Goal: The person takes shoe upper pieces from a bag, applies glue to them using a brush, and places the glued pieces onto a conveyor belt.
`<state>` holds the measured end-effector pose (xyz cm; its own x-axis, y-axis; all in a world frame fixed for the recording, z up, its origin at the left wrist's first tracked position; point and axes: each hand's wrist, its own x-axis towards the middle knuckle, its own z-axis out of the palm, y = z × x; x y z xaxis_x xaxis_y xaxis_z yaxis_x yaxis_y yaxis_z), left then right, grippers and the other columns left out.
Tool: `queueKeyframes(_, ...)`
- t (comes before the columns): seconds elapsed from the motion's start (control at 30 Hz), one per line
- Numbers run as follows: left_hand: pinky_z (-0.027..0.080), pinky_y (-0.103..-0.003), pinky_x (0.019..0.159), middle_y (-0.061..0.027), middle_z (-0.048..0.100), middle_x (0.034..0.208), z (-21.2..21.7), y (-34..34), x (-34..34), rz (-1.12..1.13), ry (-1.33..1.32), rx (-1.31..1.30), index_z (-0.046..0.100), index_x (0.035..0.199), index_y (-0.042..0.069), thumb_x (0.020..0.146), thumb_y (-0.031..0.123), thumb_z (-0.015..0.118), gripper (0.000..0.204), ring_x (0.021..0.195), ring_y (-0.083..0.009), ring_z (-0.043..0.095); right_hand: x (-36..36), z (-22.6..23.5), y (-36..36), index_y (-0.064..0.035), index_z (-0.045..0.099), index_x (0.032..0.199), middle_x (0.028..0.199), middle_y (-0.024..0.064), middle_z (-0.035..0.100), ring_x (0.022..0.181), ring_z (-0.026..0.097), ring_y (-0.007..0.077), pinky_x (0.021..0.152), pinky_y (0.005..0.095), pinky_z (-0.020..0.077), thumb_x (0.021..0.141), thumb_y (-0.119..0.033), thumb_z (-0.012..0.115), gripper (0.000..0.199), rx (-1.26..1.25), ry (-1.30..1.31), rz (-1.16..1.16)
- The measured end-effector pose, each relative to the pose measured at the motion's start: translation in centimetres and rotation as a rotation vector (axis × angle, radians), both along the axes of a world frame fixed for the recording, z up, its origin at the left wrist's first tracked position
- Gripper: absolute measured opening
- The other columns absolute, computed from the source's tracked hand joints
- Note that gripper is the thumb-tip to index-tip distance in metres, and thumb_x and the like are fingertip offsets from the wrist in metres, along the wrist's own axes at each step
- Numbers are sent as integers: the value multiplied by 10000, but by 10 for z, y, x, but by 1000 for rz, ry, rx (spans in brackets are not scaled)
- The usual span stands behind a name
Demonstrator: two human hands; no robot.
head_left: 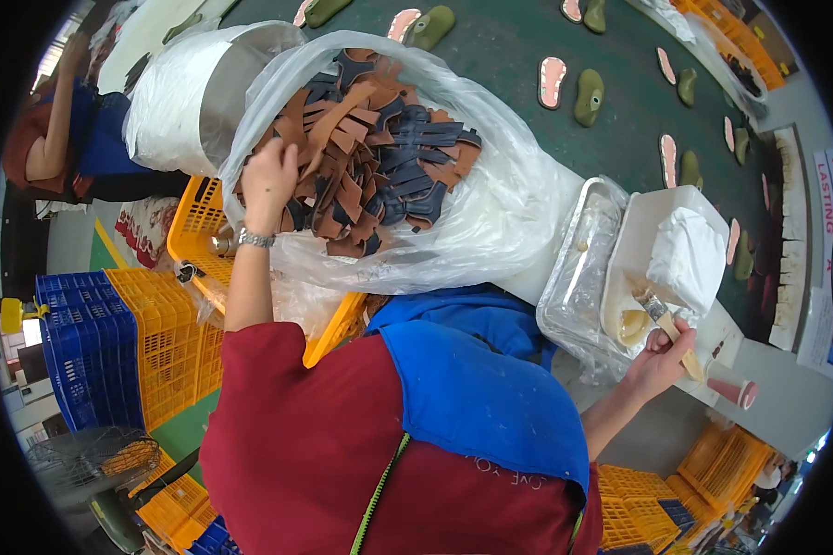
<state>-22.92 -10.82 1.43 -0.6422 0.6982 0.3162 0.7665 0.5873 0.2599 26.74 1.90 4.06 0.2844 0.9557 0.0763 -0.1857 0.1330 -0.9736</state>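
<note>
My left hand point(268, 180) reaches into a clear plastic bag point(504, 185) at its left side. Its fingers are curled onto a pile of cut leather sandal uppers point(370, 153), brown on one face and dark navy on the other. They appear closed on one upper, though the fingertips are partly hidden. My right hand point(662, 356), on the far side to the right, is closed around the wooden handle of a flat brush point(662, 319). The bristles point over a white plastic tub point(615, 287), near a small bowl of yellowish paste point(633, 326) in its corner.
Beyond the bag runs a dark green conveyor belt point(518, 55) carrying pink insoles point(552, 81) and green shoe lasts point(589, 97). A plastic-wrapped metal tray point(578, 250) lies beside the tub. A cup point(731, 387) stands right; yellow crates point(171, 324) are stacked left. Another person point(60, 139) works far left.
</note>
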Motion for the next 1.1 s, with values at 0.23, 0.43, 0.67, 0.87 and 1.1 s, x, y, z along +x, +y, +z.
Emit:
queueKeyframes(0.23,381,-355,461,-142,490,560,88,33,86,-339,95,311,521,743,22,748,111,555,95,511,-311,491,-53,12,32,-24,454,1114,798,21,495,649,477,77,586,197,401,880,-260,420,333,-25,4,205)
queueKeyframes(0.43,408,-330,442,-99,500,575,82,44,161,-676,132,395,536,728,18,649,60,594,107,496,-259,506,-128,33,31,-65,407,1081,1007,72,454,947,474,188,802,272,410,771,-121,590,363,101,576,721)
queueKeyframes(0.67,424,-295,733,-103,554,919,53,70,150,-1068,-1371,569,536,904,-12,811,310,467,343,880,-178,534,-122,60,12,-90,420,985,1010,73,445,882,460,125,771,234,385,677,82,583,389,143,386,593)
queueKeyframes(0.87,357,-367,899,-141,447,1166,19,98,165,-1090,-2008,19,399,1156,-41,822,280,493,473,1066,-208,445,-134,43,6,-54,424,970,1002,80,452,882,451,135,804,244,354,686,43,600,348,398,-133,456)
queueKeyframes(1.1,479,-283,673,-108,608,840,45,121,178,-812,-1976,-58,570,887,-41,749,101,576,198,751,-175,592,-69,32,0,33,481,1052,881,88,525,682,491,96,634,187,407,814,-56,483,254,254,-17,286)
